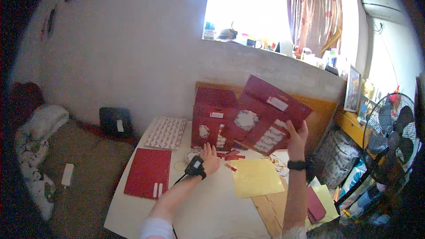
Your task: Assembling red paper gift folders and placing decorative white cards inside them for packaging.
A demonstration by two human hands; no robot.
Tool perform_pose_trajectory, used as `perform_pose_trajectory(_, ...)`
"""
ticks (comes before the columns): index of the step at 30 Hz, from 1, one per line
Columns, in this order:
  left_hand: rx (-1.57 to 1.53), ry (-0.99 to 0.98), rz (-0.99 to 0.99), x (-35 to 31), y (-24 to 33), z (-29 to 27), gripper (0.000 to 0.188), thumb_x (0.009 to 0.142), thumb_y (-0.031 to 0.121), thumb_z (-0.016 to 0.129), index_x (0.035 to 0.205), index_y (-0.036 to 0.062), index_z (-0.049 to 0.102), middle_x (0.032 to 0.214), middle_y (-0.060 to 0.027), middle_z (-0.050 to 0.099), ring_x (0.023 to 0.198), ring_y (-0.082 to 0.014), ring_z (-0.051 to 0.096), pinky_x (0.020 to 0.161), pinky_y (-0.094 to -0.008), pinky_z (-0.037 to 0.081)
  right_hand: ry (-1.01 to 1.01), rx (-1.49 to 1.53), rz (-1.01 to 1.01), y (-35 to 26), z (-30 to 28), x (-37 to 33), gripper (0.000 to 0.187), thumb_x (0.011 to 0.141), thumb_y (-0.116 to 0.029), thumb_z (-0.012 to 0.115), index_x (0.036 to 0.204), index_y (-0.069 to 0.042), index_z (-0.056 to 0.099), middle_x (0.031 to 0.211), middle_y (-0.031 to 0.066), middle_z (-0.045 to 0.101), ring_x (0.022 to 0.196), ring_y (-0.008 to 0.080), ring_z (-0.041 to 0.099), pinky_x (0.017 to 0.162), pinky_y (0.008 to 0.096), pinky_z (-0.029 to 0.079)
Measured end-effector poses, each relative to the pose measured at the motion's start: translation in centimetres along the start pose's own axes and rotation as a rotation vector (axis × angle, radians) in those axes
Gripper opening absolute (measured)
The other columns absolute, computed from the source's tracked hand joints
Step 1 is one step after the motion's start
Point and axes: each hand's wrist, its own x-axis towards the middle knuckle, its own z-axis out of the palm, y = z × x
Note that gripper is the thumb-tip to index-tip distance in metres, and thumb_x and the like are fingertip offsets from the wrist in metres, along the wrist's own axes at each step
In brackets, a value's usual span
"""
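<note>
My right hand (297,141) is closed on the lower right edge of a maroon cardboard panel (256,99), holding it up and tilted above the table. White patches and a white label mark the panel's face. Behind and left of it stands a maroon box (199,144) with similar white patches and a label, partly covered by the panel. My left hand (210,157) reaches to the foot of that box with its fingers stretched out; whether the fingertips touch it I cannot tell. Around that hand lie small red strips (232,156) and a roundish white piece (190,155).
On the white table (199,212) lie a red folder-like sheet (148,170), a patterned packet (166,132), a yellow sheet (256,178) and a brown board (270,212). A black fan (392,137) stands at right, a brown bed or sofa (88,163) at left.
</note>
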Motion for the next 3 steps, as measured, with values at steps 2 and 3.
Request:
perform_pose_trajectory(2,0.104,0.063,-0.035,1.5,-0.6,2.5,0.073,0.075,0.036,0.053,0.128,-0.0057,0.024,0.134,-0.0296,0.011,0.125,-0.0423,0.012,0.097,-0.0537,0.018,-0.151,0.085,0.020,0.0,2.8,1.4,0.031,0.077,-0.006,0.061,0.106,-0.003,0.050,0.099,0.0038,0.057,0.088,0.0125,0.054,0.077,0.0254,0.042)
perform_pose_trajectory(3,0.207,0.118,-0.064,1.9,-0.3,3.6,0.075,0.075,0.039,0.054,0.128,-0.0051,0.025,0.135,-0.0286,0.011,0.126,-0.0407,0.012,0.098,-0.0529,0.017,-0.184,0.087,0.018,0.5,3.6,1.8,0.032,0.078,-0.006,0.060,0.108,-0.004,0.049,0.103,0.0043,0.056,0.090,0.0127,0.053,0.079,0.0256,0.042)
